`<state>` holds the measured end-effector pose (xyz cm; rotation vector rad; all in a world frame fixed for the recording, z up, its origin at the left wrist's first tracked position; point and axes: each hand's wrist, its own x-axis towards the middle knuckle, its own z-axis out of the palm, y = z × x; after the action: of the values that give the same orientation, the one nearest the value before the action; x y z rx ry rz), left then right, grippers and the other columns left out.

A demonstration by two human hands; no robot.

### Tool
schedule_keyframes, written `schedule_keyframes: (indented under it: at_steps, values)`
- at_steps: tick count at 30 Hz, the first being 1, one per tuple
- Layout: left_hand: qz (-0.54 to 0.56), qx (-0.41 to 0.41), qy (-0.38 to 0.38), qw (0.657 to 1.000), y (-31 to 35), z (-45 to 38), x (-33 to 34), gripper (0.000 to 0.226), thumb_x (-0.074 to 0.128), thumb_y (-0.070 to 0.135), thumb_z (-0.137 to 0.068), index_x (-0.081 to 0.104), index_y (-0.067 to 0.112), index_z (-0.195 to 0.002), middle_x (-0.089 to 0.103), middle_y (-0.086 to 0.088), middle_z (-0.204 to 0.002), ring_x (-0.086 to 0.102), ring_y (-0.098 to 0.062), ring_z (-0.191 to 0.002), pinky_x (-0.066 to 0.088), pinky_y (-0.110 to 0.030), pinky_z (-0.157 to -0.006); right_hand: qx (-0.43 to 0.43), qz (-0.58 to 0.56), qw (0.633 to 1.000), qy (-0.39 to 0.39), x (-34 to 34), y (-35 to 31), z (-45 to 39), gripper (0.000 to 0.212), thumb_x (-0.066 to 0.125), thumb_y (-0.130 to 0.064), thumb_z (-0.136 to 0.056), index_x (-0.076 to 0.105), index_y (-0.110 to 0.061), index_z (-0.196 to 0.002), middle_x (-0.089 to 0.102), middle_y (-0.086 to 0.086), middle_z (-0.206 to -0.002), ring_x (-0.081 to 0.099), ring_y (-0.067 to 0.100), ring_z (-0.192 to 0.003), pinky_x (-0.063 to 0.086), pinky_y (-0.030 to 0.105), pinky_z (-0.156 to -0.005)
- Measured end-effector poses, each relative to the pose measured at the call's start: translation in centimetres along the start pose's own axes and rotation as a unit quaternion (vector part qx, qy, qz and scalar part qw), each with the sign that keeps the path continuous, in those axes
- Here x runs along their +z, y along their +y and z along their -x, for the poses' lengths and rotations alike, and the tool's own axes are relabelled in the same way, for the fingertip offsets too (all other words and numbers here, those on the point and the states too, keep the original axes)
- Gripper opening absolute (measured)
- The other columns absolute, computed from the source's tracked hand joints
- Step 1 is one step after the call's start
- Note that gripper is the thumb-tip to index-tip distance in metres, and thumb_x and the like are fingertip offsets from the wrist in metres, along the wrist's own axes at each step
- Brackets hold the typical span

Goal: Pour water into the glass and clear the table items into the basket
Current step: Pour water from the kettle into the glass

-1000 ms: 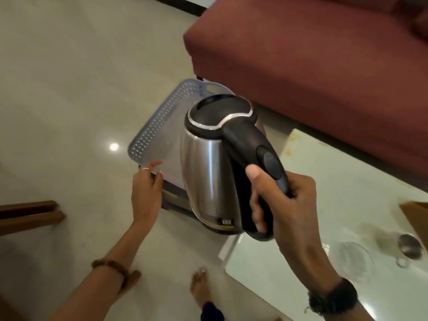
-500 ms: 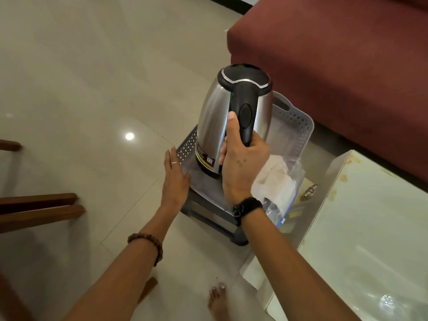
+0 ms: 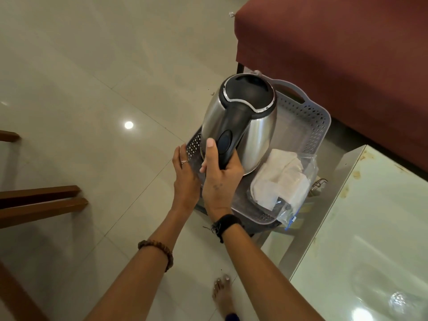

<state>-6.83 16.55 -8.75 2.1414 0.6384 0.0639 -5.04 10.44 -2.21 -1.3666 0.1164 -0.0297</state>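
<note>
Kettle [image 3: 240,126] tilted, lid toward sofa [image 3: 335,54].

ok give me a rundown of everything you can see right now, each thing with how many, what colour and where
electric kettle: one, steel with black lid and handle, tilted over the basket
basket: one, grey perforated plastic, raised off the floor beside the table
white cloth: one, in the basket's near right corner
clear plastic bag: one, around the cloth
table: one, glossy pale top, lower right
sofa: one, maroon, top right
wooden furniture legs: brown, left edge
left hand: ring, bead bracelet, on the basket's left rim
right hand: black wristband, gripping the kettle handle
bare foot: one, bottom centre
</note>
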Motion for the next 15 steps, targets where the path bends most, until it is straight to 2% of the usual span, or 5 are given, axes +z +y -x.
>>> schedule_keyframes:
  at_steps: [2, 6, 9, 12, 15]
  values:
    - [0.003, 0.015, 0.003, 1.000, -0.3, 0.2, 0.0, 0.067, 0.049, 0.029, -0.093, 0.013, 0.012, -0.147, 0.012, -0.007, -0.154, 0.027, 0.006, -0.123, 0.039, -0.018, -0.092, 0.011, 0.000, 1.000, -0.027, -0.5, 0.8, 0.9, 0.027, 0.058, -0.045, -0.079, 0.057, -0.018, -0.082, 0.059, -0.014, -0.062, 0.057, 0.000, -0.061, 0.048, 0.014, -0.061]
    - [0.090, 0.004, -0.004, 0.996, 0.2, -0.2, -0.3, 0.094, 0.034, 0.067, -0.070, 0.009, 0.021, -0.147, 0.009, -0.003, -0.156, 0.038, -0.020, -0.130, 0.045, -0.045, -0.100, 0.034, -0.003, 0.993, -0.111, -1.3, 1.4, 1.4, 0.039, 0.057, -0.041, -0.082, 0.054, -0.006, -0.101, 0.061, -0.013, -0.079, 0.060, -0.005, -0.074, 0.048, 0.011, -0.071]
    - [0.133, -0.024, -0.006, 0.991, 0.9, 0.3, -0.6, 0.094, 0.031, 0.068, -0.071, 0.009, 0.019, -0.148, 0.005, -0.001, -0.157, 0.034, -0.015, -0.130, 0.043, -0.041, -0.102, 0.043, 0.011, 0.987, -0.151, -1.9, 1.4, 1.3, 0.048, 0.056, -0.037, -0.085, 0.052, 0.000, -0.116, 0.063, -0.013, -0.094, 0.060, -0.008, -0.089, 0.047, 0.008, -0.079]
    - [0.222, -0.069, 0.011, 0.973, 1.6, 1.4, -0.5, 0.093, 0.039, 0.068, -0.066, 0.020, 0.023, -0.144, 0.017, -0.005, -0.155, 0.034, -0.016, -0.134, 0.043, -0.035, -0.100, 0.057, 0.043, 0.977, -0.200, -3.2, 0.9, 1.4, 0.038, 0.056, -0.035, -0.089, 0.048, -0.021, -0.124, 0.062, -0.014, -0.111, 0.058, -0.007, -0.105, 0.046, 0.009, -0.087]
    - [0.227, -0.049, 0.052, 0.971, 1.7, 4.7, 0.6, 0.068, 0.049, 0.049, -0.085, 0.028, 0.018, -0.142, 0.028, -0.010, -0.149, 0.039, -0.017, -0.132, 0.042, -0.039, -0.105, 0.054, 0.098, 0.970, -0.217, -5.9, 0.0, 1.7, 0.029, 0.060, -0.034, -0.088, 0.047, -0.026, -0.112, 0.062, -0.011, -0.111, 0.058, -0.004, -0.104, 0.048, 0.016, -0.091]
